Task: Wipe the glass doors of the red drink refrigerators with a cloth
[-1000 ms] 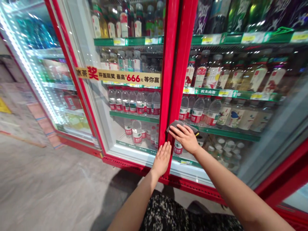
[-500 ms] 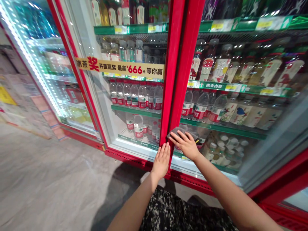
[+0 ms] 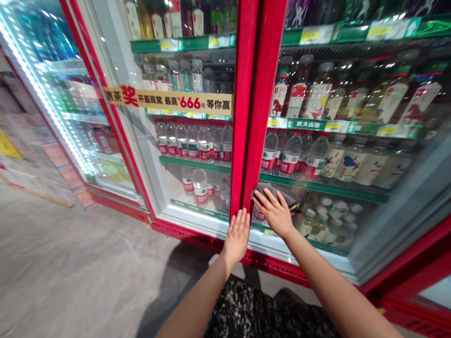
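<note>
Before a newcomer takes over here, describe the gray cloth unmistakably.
Find the two red door frames that meet side by side. Low on the glass just right of them, under the right hand, is a dark gray cloth with a yellow mark, unlike the bottles behind.

a green-edged shelf (image 3: 195,165) bears a row of upright, red-capped clear bottles (image 3: 204,142).

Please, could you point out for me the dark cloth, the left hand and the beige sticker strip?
Dark cloth (image 3: 289,198): head view, on its right part.
Left hand (image 3: 237,238): head view, on its back.
Beige sticker strip (image 3: 155,99): head view, near its middle.
</note>
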The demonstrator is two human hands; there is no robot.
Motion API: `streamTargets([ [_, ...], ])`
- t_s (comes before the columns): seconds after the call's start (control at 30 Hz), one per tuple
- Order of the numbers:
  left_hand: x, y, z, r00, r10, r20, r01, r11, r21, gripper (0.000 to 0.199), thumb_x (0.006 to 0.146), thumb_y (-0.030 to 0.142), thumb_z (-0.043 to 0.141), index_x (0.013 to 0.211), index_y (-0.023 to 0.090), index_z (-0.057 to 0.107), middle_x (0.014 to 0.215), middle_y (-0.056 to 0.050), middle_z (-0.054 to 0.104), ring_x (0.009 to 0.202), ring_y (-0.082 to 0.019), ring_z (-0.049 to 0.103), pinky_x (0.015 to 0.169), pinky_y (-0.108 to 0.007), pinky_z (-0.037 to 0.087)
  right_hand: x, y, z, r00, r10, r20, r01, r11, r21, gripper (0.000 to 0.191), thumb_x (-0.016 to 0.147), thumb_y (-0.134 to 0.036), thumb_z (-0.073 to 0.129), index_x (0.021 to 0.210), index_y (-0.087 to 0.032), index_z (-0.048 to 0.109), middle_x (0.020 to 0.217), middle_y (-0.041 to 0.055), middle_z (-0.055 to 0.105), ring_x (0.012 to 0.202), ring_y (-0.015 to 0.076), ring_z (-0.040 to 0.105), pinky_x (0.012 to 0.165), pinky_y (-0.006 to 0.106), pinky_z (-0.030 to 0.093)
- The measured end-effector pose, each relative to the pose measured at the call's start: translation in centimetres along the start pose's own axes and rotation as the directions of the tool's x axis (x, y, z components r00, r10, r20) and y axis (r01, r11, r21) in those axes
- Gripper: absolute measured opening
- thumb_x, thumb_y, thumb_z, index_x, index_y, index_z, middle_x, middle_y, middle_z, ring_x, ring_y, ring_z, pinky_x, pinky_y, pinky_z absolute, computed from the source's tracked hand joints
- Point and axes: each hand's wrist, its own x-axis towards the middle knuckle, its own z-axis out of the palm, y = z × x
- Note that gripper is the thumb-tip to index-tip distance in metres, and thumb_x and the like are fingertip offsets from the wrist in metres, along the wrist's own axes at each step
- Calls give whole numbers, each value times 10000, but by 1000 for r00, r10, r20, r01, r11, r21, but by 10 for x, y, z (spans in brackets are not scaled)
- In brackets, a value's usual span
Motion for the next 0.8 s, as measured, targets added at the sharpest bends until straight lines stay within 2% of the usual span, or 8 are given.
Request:
streamTargets([
  [0.1,0,3,4,1000,4,-7,-4,1000,19,855,836,153,508,1594,6,141,1671,-215,116,1563,-303,123,1253,-452,224,-15,-11,10,992,-119,30,118,993,25,367,966,-236,585,1325,-292,636,1530,-21,516,1439,212,442,1272,456,163],
  [0.2,2,5,6,1000,21,-2,-21,999,31,830,846,155,498,1594,19,165,1678,-195,108,1565,-296,116,1254,-445,229,-21,-4,9,984,-172,50,171,985,31,325,963,-240,592,1272,-306,667,1504,-37,548,1417,197,470,1248,440,235],
  [0.3,9,7,6,999,31,9,-31,999,12,810,862,169,493,1594,29,175,1685,-180,95,1568,-297,93,1252,-448,235,-24,15,-5,997,-77,26,78,997,-18,386,982,-230,556,1351,-325,618,1514,-46,532,1428,195,456,1251,435,207],
  [0.4,17,11,6,999,34,17,-33,999,-25,840,861,174,495,1605,42,127,1687,-178,76,1570,-294,78,1253,-464,228,-44,25,-15,998,55,-1,-55,997,-50,454,979,-217,553,1410,-358,570,1509,-41,536,1434,211,449,1246,440,193],
  [0.47,21,15,7,999,35,13,-35,998,-43,855,867,185,489,1613,60,90,1687,-175,73,1571,-290,80,1256,-477,218,-61,22,-14,998,65,-5,-65,997,-53,461,963,-224,578,1398,-375,581,1480,-41,566,1418,215,468,1232,434,217],
  [0.53,25,19,8,999,47,7,-47,998,-50,866,871,193,486,1617,73,63,1687,-174,75,1571,-289,88,1259,-489,202,-70,19,-10,1000,13,-6,-14,998,-58,419,955,-251,598,1350,-389,619,1449,-54,596,1395,208,492,1218,419,240],
  [0.67,34,26,7,997,81,14,-81,996,-49,891,861,197,510,1616,76,52,1689,-178,64,1570,-300,81,1257,-501,208,-57,31,-12,999,-20,-27,17,996,-90,366,972,-294,589,1316,-407,637,1450,-81,591,1400,189,478,1203,404,245],
  [0.8,49,32,4,994,104,25,-102,994,-44,875,872,208,529,1617,92,87,1695,-164,65,1569,-313,71,1253,-500,228,-57,52,-26,986,141,-94,-151,983,-106,466,969,-213,575,1396,-400,578,1476,-65,567,1460,196,397,1192,405,245],
])
